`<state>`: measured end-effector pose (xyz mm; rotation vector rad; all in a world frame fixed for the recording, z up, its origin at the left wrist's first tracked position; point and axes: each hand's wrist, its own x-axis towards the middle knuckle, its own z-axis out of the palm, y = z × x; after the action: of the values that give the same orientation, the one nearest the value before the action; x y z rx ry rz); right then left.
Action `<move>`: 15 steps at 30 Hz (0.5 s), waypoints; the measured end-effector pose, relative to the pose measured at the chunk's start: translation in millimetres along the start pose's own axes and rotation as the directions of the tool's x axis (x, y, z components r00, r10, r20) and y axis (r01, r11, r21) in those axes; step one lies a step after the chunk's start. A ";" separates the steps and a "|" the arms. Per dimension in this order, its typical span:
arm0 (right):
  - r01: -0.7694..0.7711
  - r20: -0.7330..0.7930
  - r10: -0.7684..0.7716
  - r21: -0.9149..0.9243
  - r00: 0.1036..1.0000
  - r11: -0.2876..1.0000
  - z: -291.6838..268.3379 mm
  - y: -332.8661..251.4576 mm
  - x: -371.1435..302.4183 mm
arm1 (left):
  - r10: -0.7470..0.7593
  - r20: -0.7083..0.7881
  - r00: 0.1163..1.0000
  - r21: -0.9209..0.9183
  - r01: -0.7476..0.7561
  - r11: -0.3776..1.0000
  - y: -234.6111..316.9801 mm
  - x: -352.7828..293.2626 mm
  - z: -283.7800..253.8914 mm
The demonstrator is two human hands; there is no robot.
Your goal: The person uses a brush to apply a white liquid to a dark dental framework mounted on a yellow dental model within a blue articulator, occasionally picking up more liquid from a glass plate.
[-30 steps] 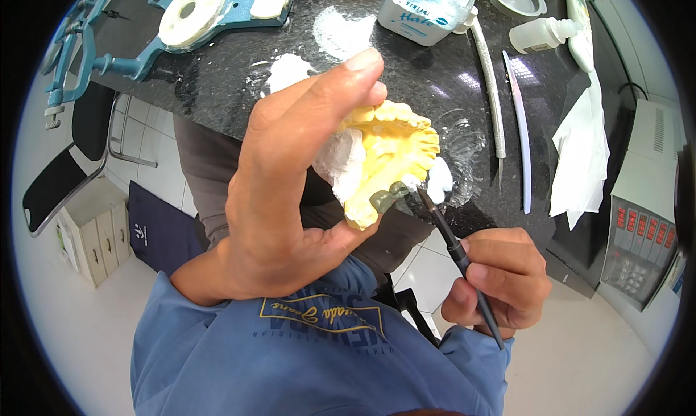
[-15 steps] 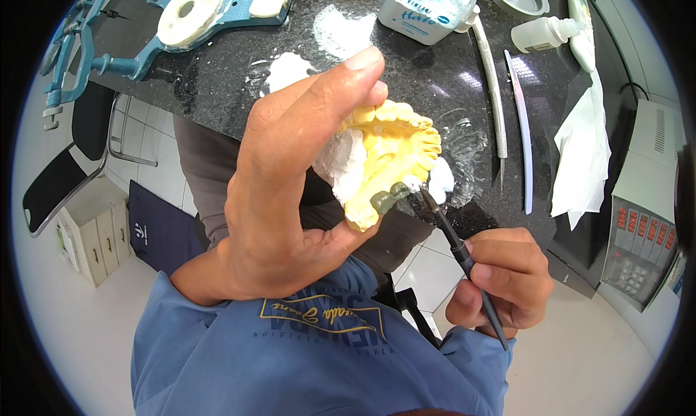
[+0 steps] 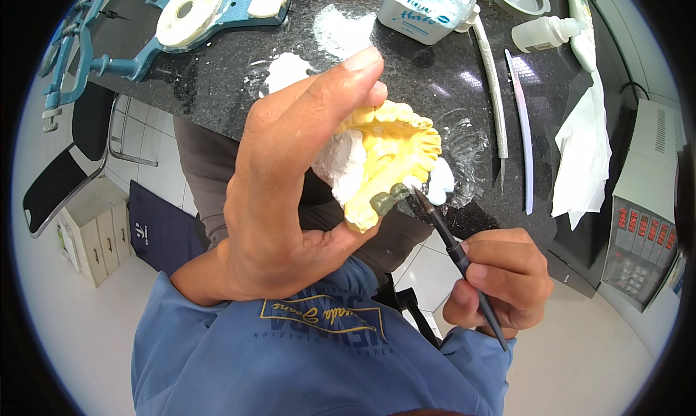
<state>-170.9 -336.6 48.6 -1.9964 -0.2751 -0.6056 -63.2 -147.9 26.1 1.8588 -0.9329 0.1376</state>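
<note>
My left hand grips a yellow dental cast with a rough white plaster base, fingers along the far side and thumb under the near end. Dark green wax covers a couple of teeth at the cast's near right end, with a small white spot beside it. Pinched in my right hand is a slim black brush. Its dark pointed tip touches or nearly touches the cast beside the green wax; I cannot tell which. A white lump shows just behind the tip.
A blue articulator stands at far left. White powder lies on the dark speckled counter. A powder jar, a small white bottle, a metal-tipped tool, a pale stick and white paper lie beyond and right.
The brush tip has shifted slightly left, closer to the green wax. My right hand moved a little with it. The cast and my left hand stay in place.
</note>
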 end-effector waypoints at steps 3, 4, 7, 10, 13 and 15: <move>-0.005 0.016 0.005 -0.010 1.000 1.000 -0.9 -0.1 0.1 | -0.007 0.011 1.000 0.007 0.007 1.000 0.7 -0.2 -0.8; -0.010 0.002 0.010 -0.004 1.000 1.000 -0.7 0.2 -1.0 | -0.008 0.014 1.000 0.010 0.008 1.000 0.7 -0.3 -0.5; -0.013 -0.010 0.013 -0.006 1.000 1.000 0.1 -0.7 -1.6 | -0.006 0.016 1.000 0.007 0.006 1.000 0.2 -0.2 -0.8; 0.002 0.009 -0.002 -0.008 1.000 1.000 -0.8 0.8 -0.3 | -0.008 0.023 1.000 0.002 0.008 1.000 0.6 -0.1 -1.4; -0.004 -0.005 0.004 0.003 1.000 1.000 -0.6 0.9 -0.8 | -0.006 0.023 1.000 0.002 0.006 1.000 0.3 -0.2 -1.4; 0.001 0.008 -0.001 -0.006 1.000 1.000 -0.7 0.3 0.8 | -0.003 0.020 1.000 -0.004 0.003 1.000 -0.4 -0.2 -1.7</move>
<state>-170.3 -337.4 49.1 -2.0051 -0.2792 -0.6000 -62.5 -146.3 26.5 1.8607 -0.9433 0.1150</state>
